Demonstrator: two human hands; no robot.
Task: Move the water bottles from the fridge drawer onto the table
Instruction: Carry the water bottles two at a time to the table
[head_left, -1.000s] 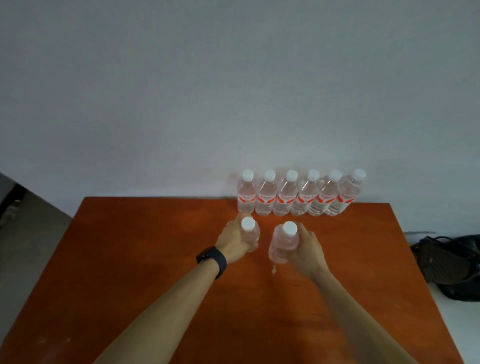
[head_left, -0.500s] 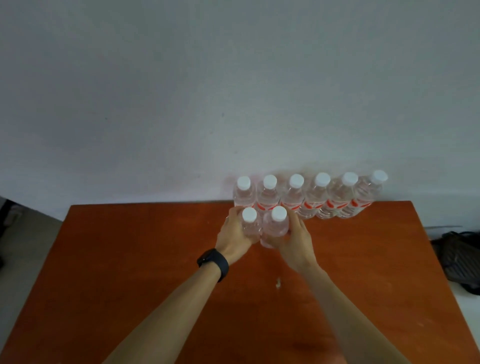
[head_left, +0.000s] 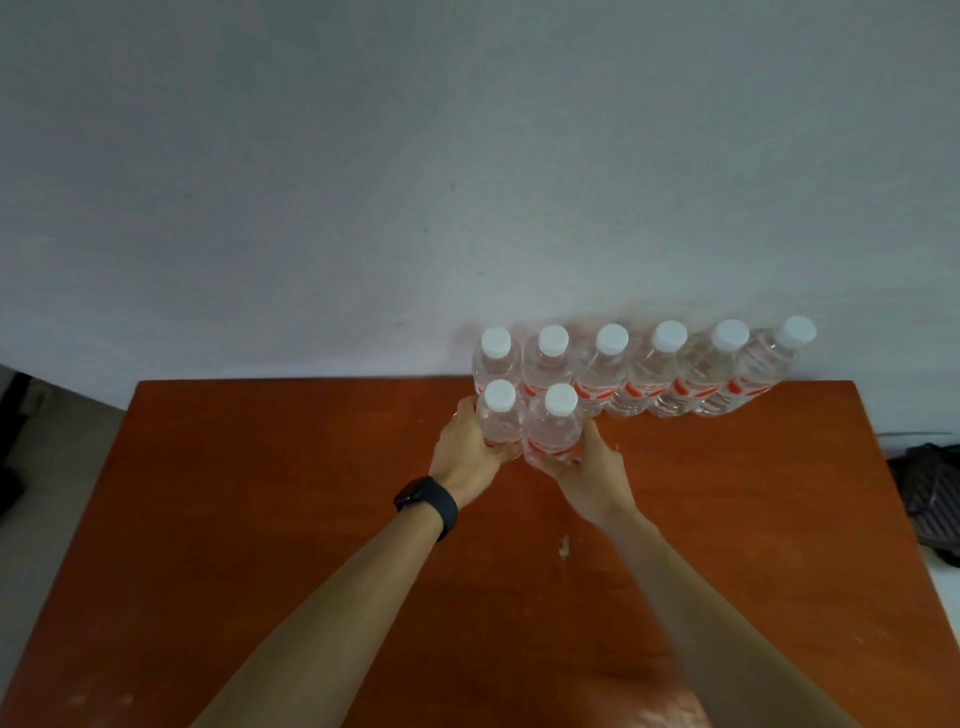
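your left hand (head_left: 467, 452) is gripping the left bottle (head_left: 500, 426) and your right hand (head_left: 587, 467) is gripping the right bottle (head_left: 553, 431). you are setting both upright on the table (head_left: 260, 519), against the back row (head_left: 644, 379), likely starting a compact second row.

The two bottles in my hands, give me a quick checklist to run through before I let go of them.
1. Left hand grips the left front bottle: ok.
2. Right hand grips the right front bottle: ok.
3. Both of these bottles upright, caps on top: ok.
4. Their bases flat on the table: cannot tell, the hands hide them.
5. The pair lined up just in front of the back row of six, at its left end: ok.
6. Bare table to the right of the pair for more bottles: ok.
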